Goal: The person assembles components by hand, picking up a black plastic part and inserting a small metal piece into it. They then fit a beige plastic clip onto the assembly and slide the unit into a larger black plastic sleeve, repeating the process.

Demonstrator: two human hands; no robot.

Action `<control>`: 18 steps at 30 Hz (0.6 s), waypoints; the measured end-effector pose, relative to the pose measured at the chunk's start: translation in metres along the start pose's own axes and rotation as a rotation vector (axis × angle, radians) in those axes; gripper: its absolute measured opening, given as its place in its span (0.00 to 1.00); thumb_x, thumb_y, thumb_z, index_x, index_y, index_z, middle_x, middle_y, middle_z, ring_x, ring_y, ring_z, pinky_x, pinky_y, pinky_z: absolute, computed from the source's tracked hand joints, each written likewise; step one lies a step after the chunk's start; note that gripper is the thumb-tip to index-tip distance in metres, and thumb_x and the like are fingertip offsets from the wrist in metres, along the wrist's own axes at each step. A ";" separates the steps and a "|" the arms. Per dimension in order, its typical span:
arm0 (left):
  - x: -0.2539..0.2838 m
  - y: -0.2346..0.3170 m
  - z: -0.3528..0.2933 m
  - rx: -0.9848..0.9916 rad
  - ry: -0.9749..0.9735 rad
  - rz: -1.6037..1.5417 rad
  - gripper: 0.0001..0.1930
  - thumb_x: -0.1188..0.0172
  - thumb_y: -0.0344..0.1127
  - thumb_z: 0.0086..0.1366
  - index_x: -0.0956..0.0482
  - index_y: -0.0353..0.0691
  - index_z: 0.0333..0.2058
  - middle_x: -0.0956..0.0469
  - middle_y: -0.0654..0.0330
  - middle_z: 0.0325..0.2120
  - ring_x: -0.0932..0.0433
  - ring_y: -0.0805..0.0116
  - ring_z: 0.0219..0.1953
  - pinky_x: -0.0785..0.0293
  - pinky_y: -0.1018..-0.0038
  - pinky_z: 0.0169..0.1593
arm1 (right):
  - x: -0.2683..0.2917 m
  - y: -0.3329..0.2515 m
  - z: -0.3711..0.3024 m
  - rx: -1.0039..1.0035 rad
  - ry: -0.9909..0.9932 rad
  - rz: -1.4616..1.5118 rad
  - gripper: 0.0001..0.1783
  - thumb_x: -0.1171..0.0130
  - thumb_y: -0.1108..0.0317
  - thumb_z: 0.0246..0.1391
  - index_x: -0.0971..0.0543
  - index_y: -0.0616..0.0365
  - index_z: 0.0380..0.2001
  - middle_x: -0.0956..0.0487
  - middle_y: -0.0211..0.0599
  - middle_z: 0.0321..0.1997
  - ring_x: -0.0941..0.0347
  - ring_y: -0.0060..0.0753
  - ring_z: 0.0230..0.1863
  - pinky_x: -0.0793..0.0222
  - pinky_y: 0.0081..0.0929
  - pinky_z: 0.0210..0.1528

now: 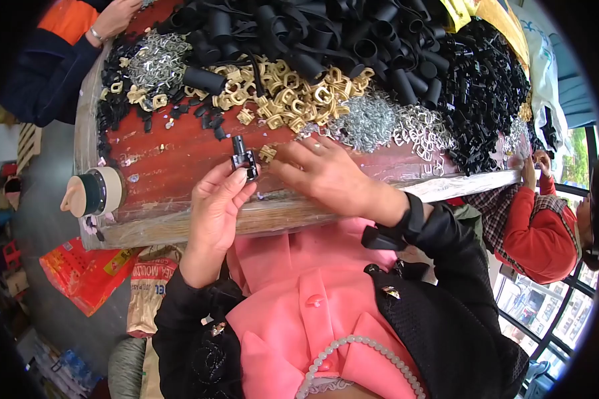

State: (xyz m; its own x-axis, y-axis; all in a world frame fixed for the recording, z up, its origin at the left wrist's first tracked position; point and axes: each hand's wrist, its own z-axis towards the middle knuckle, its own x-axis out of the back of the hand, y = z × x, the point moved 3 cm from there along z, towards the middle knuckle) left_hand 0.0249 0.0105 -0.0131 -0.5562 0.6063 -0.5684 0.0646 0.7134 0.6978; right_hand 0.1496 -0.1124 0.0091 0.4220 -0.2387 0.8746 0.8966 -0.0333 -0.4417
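Left hand [216, 203]: centre of frame, forearm rising from lower left, palm side turned partly up, wrist fairly straight. Thumb and fingers closed in a pinch on the lower end of a black part [243, 159], which stands roughly upright over the table's [180, 166] near edge.

Right hand [329, 174]: reaches in from the right, back of hand up, fingers curved leftward. Tips drawn narrow on a gold clip [267, 153], just beside the black part.

Counts: one black part in the left hand, one gold clip in the right. Silver pieces in three main heaps: upper left [158, 61], centre [366, 123], right of centre [422, 136]. One heap of gold pieces [293, 96], upper centre; overlapping, beyond count. Black tubes [366, 50] along the top, many, same trouble. One broad heap of small black pieces [482, 93], upper right. Two other people: a hand [116, 18] upper left, a red sleeve [529, 233] at right.

Hard to make out: right thumb mostly hidden; left fingertips cover the black part's base; tubes cut off by the top edge; upper-left person only partly in frame.
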 end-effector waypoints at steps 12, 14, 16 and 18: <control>-0.011 -0.009 0.013 0.054 -0.154 -0.138 0.12 0.48 0.28 0.57 0.30 0.33 0.41 0.26 0.54 0.36 0.27 0.66 0.41 0.29 0.71 0.45 | 0.000 0.012 0.003 -0.107 -0.194 0.926 0.09 0.41 0.78 0.39 0.29 0.60 0.27 0.32 0.33 0.26 0.34 0.27 0.27 0.36 0.22 0.31; -0.024 -0.011 0.011 0.103 -0.233 -0.163 0.12 0.47 0.29 0.57 0.30 0.34 0.40 0.26 0.58 0.36 0.27 0.69 0.40 0.30 0.72 0.46 | 0.003 0.014 -0.006 -0.243 -0.094 1.224 0.09 0.41 0.77 0.41 0.30 0.60 0.27 0.32 0.33 0.25 0.35 0.26 0.26 0.37 0.19 0.30; -0.035 -0.014 0.012 0.135 -0.281 -0.165 0.12 0.46 0.29 0.56 0.29 0.34 0.40 0.26 0.59 0.36 0.27 0.71 0.39 0.30 0.73 0.46 | 0.009 0.012 -0.016 -0.310 -0.023 1.372 0.09 0.41 0.76 0.42 0.30 0.60 0.27 0.33 0.32 0.24 0.35 0.25 0.25 0.37 0.18 0.29; -0.042 -0.017 0.015 0.165 -0.268 -0.235 0.12 0.47 0.29 0.57 0.30 0.34 0.40 0.26 0.59 0.36 0.27 0.71 0.39 0.30 0.74 0.47 | 0.022 0.008 -0.023 -0.212 0.164 0.852 0.10 0.41 0.76 0.41 0.29 0.60 0.29 0.31 0.33 0.25 0.34 0.25 0.25 0.36 0.19 0.27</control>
State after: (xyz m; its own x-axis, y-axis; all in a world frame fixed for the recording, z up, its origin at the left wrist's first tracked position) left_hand 0.0592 -0.0214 -0.0074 -0.3373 0.4740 -0.8133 0.1053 0.8775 0.4678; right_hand 0.1626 -0.1405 0.0202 0.8946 -0.3996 0.2003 0.2368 0.0437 -0.9706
